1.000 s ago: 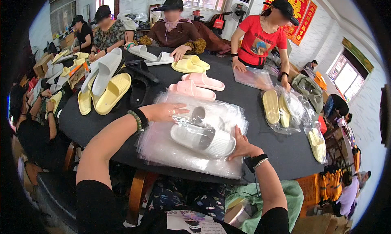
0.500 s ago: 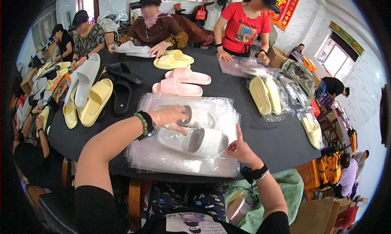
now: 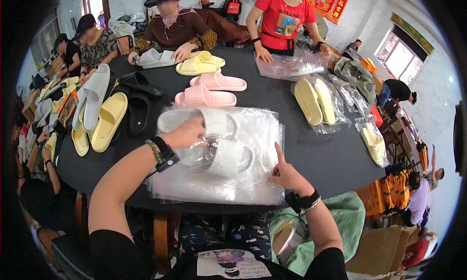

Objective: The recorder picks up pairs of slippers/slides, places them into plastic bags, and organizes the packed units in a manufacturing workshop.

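Note:
My left hand [image 3: 187, 133] is closed between a pair of white ridged slippers, its fingers curled over the inner edges. The far slipper [image 3: 222, 122] and the near slipper [image 3: 232, 157] lie side by side with their straps to the right. Beneath them is a stack of clear plastic bags [image 3: 258, 185]; whether film also covers the slippers, I cannot tell. At the stack's right edge rests my right hand [image 3: 291, 177], index finger stretched out and the other fingers curled by the plastic. Whether it pinches any film is unclear.
Pink slippers [image 3: 209, 96] and yellow slippers [image 3: 198, 65] lie beyond the bags. Grey, yellow [image 3: 111, 119] and black slippers [image 3: 140, 115] crowd the left. Bagged yellow slippers [image 3: 311, 102] lie on the right. Co-workers stand across the black table [image 3: 321, 163], one handling a plastic bag [image 3: 292, 70].
The white slippers have shifted left and slightly away under my left hand, which has gone from spread fingers to a curled grip. My right hand has stayed nearly in place.

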`<control>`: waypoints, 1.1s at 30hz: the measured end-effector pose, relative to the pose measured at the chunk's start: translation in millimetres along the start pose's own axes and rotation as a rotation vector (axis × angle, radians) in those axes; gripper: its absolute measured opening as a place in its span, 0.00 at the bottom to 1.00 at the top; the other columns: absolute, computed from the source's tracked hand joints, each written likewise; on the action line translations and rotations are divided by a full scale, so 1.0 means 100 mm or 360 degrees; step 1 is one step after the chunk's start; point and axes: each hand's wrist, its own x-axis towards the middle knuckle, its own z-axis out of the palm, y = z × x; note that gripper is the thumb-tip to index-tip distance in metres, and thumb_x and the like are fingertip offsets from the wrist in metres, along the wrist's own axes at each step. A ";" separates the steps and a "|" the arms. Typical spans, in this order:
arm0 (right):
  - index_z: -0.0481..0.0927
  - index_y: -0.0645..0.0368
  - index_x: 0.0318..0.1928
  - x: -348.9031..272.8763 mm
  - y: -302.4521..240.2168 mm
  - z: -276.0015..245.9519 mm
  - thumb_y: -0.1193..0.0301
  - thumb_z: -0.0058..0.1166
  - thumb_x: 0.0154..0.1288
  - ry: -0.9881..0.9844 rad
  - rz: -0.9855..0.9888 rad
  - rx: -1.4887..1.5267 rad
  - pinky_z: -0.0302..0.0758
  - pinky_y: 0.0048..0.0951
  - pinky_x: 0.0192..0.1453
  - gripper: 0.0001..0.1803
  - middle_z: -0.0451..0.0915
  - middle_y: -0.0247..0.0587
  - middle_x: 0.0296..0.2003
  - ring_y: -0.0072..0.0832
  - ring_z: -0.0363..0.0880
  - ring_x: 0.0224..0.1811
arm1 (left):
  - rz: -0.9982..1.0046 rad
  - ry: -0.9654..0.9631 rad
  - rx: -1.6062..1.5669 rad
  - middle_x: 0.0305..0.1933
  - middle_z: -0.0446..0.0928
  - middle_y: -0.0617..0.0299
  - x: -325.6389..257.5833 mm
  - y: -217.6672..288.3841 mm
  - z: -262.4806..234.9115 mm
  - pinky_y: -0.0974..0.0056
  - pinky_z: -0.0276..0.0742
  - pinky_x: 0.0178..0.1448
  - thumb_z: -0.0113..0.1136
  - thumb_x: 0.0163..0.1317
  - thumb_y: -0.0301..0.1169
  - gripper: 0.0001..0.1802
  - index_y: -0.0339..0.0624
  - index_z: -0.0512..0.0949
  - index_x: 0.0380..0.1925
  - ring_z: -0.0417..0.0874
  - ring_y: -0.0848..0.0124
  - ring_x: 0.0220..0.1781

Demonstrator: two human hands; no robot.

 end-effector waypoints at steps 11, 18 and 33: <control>0.47 0.55 0.75 0.00 -0.33 -0.20 0.62 0.74 0.48 0.0461 -0.0379 -0.0793 0.63 0.44 0.69 0.60 0.60 0.60 0.65 0.55 0.62 0.66 | -0.0561 0.0322 0.0038 0.43 0.76 0.34 -0.70 -0.40 0.02 0.51 0.72 0.52 0.73 0.46 0.43 0.22 0.30 0.81 0.22 0.76 0.43 0.47; 0.38 0.59 0.75 0.43 -0.42 -0.02 0.37 0.71 0.39 0.0106 -0.0507 -0.0969 0.47 0.60 0.75 0.74 0.34 0.63 0.75 0.58 0.30 0.78 | -0.0396 0.0468 -0.0101 0.47 0.74 0.32 -0.69 -0.53 0.20 0.53 0.72 0.54 0.74 0.45 0.43 0.22 0.30 0.81 0.22 0.76 0.43 0.50; 0.31 0.61 0.75 0.51 -0.13 0.37 0.36 0.72 0.33 -0.0424 -0.0131 -0.1127 0.30 0.48 0.79 0.81 0.29 0.59 0.76 0.49 0.21 0.79 | -0.0432 0.0764 -0.0060 0.42 0.83 0.45 -0.97 -0.28 -0.11 0.57 0.78 0.50 0.70 0.48 0.38 0.20 0.38 0.84 0.40 0.84 0.53 0.44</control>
